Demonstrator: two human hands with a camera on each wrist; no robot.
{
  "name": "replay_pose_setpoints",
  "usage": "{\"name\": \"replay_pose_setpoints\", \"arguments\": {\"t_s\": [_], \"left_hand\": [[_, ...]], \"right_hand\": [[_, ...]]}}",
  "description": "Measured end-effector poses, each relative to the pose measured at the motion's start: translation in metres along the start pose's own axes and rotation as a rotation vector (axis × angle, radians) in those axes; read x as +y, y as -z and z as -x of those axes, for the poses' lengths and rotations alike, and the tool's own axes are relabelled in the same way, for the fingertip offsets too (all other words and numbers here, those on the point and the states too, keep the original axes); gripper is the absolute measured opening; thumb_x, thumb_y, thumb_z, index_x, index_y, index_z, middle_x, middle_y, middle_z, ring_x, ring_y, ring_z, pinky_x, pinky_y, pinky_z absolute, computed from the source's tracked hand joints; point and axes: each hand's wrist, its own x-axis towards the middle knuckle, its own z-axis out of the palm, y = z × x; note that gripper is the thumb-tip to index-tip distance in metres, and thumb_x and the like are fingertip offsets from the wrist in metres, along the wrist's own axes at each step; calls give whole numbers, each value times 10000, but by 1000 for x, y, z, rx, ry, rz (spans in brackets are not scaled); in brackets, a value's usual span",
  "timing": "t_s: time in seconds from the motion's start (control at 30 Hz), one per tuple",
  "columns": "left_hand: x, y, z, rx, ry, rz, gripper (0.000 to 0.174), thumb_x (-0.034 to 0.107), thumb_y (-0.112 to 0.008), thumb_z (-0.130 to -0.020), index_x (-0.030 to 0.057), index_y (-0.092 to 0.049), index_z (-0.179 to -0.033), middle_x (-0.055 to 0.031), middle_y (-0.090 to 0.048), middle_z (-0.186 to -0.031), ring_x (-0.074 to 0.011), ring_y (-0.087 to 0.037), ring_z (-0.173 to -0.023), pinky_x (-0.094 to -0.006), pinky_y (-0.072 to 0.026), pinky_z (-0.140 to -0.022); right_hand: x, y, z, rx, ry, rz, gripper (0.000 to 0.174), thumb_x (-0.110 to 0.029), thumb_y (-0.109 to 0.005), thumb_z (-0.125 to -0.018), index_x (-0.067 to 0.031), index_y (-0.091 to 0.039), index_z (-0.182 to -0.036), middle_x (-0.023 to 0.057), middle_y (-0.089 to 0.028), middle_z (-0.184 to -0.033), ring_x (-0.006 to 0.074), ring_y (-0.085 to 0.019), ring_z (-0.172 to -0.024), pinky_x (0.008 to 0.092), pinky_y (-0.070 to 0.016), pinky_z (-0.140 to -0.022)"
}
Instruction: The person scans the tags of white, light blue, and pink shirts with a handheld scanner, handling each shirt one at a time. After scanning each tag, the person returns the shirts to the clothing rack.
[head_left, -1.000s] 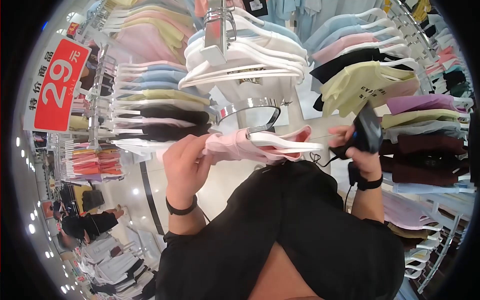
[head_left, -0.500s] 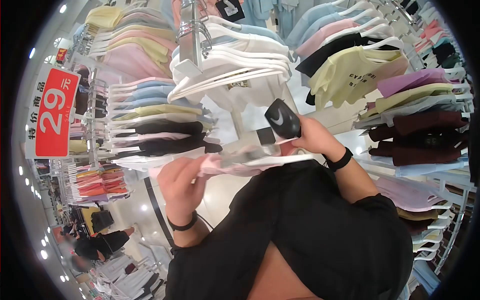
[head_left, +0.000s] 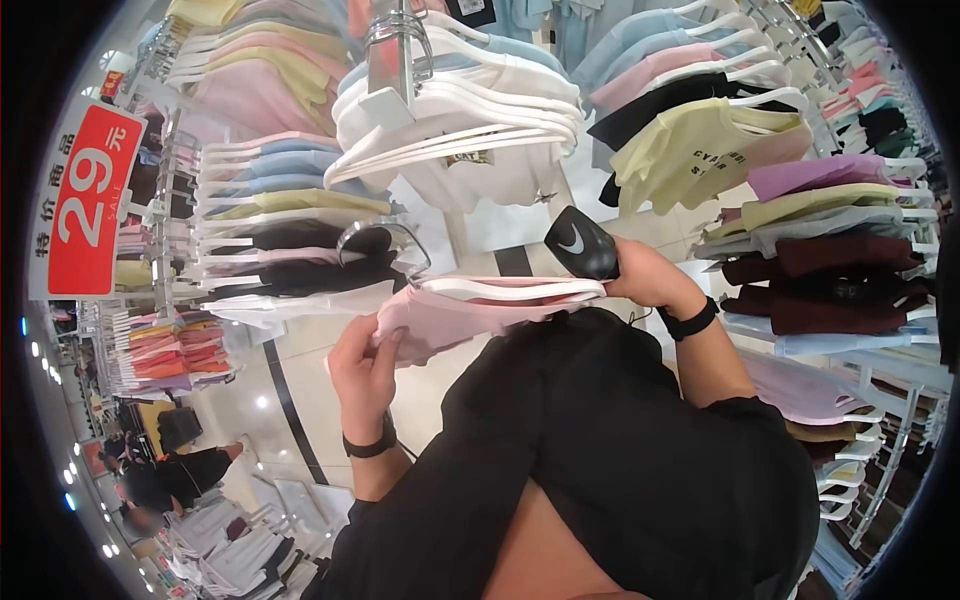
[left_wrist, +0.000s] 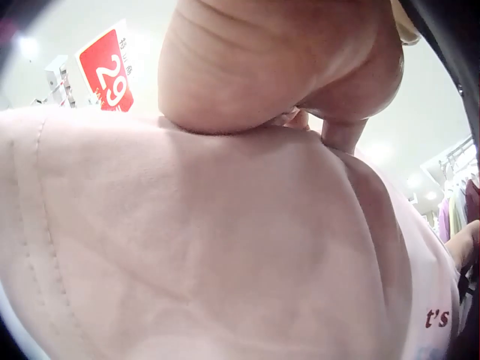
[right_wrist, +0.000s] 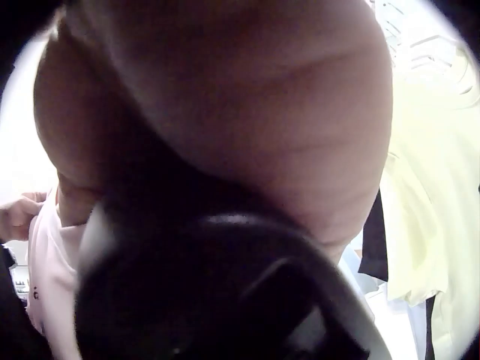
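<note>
A pink shirt (head_left: 440, 318) on a white hanger (head_left: 515, 291) is held out in front of the torso. My left hand (head_left: 362, 372) pinches the shirt at its left side, thumb on the near face. Pink cloth (left_wrist: 202, 240) fills most of the left wrist view, with red lettering at its lower right. The hanger's curved metal hook (head_left: 412, 255) sticks up above the shirt. My right hand (head_left: 645, 275) grips a black handheld device (head_left: 580, 243) with a white curved mark, close by the hanger's right end. In the right wrist view the device (right_wrist: 217, 292) looks dark and rounded.
White shirts on hangers (head_left: 460, 140) hang from a metal rail straight ahead. More shirts (head_left: 290, 250) line the left rack, beside a red price sign (head_left: 90, 205). A yellow shirt (head_left: 710, 150) fronts the right rack. Another person (head_left: 170, 480) stands at the far left.
My right hand has swung inward with the device to the hanger's right end. The shirt has turned and opened out in the left hand, and its hook has shifted left.
</note>
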Motion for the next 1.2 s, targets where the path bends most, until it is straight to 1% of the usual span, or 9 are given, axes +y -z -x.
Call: {"name": "replay_pose_setpoints", "arguments": {"t_s": [0.23, 0.3, 0.43, 0.53, 0.7, 0.8, 0.9, 1.0, 1.2], "left_hand": [[-2, -6, -7, 7, 35, 60, 209, -57, -740, -853, -21, -718, -1058, -69, -663, -815, -130, -607, -666, -261, -476, -595], [1, -2, -12, -30, -114, -129, 255, -72, -740, -816, -10, -726, -1063, -83, -659, -805, -166, -616, -654, -277, -485, -583], [2, -11, -15, -38, -265, -215, 324, -90, -741, -746, 8, -739, -1055, -106, -644, -781, -236, -622, -635, -313, -490, -558], [10, -21, -18, -63, -270, -222, 324, -89, -746, -742, 10, -740, -1050, -102, -639, -772, -239, -623, -631, -325, -489, -555], [12, -18, -19, 39, -265, -195, 329, -98, -738, -759, -6, -732, -1075, -105, -641, -788, -219, -606, -628, -297, -473, -545], [2, -11, -15, 94, -213, -87, 300, -97, -730, -798, -16, -728, -1087, -99, -646, -808, -188, -591, -632, -275, -459, -538], [4, 0, -12, 98, -153, -66, 256, -79, -731, -845, -18, -727, -1093, -77, -644, -815, -150, -570, -647, -248, -430, -529], [8, 3, -12, 130, -115, -40, 225, -60, -735, -854, -16, -721, -1075, -71, -632, -805, -147, -548, -643, -253, -418, -545], [16, 11, -12, 205, -110, -35, 134, -37, -730, -874, -16, -691, -1001, -53, -594, -778, -143, -511, -642, -254, -404, -596]], "right_hand": [[1, 14, 13, 14, 37, -156, 567, -126, -849, -748, 25, -614, -1242, 130, -725, -1095, 237, -669, -989, 354, -516, -927], [-5, 25, 20, 25, 32, -238, 482, -100, -825, -753, 23, -633, -1177, 66, -713, -1035, 163, -639, -948, 326, -512, -896], [5, 26, 18, 29, -50, -329, 270, -119, -770, -783, 5, -690, -1009, 29, -697, -875, 96, -619, -757, 282, -501, -657], [-13, 3, 13, 94, -121, -409, 222, -128, -750, -796, -1, -697, -969, 26, -688, -835, 85, -598, -690, 278, -473, -582], [-28, 2, 21, 174, -67, -615, 321, -186, -798, -864, -10, -705, -1115, 36, -717, -965, 94, -645, -863, 258, -509, -761], [-21, 14, 31, 213, -1, -649, 412, -87, -806, -876, -4, -650, -1248, 56, -718, -1096, 111, -648, -950, 291, -527, -855], [-18, 15, 38, 134, 113, -703, 460, -10, -799, -859, -3, -625, -1285, 56, -727, -1090, 121, -654, -949, 303, -534, -866], [-7, 3, 35, 131, 235, -670, 549, 38, -738, -853, -2, -566, -1373, 103, -641, -1320, 152, -652, -944, 306, -523, -772], [-2, 16, 41, 306, 323, -176, 604, -34, -798, -830, 10, -554, -1381, 132, -648, -1333, 207, -646, -1135, 341, -499, -989]]}}
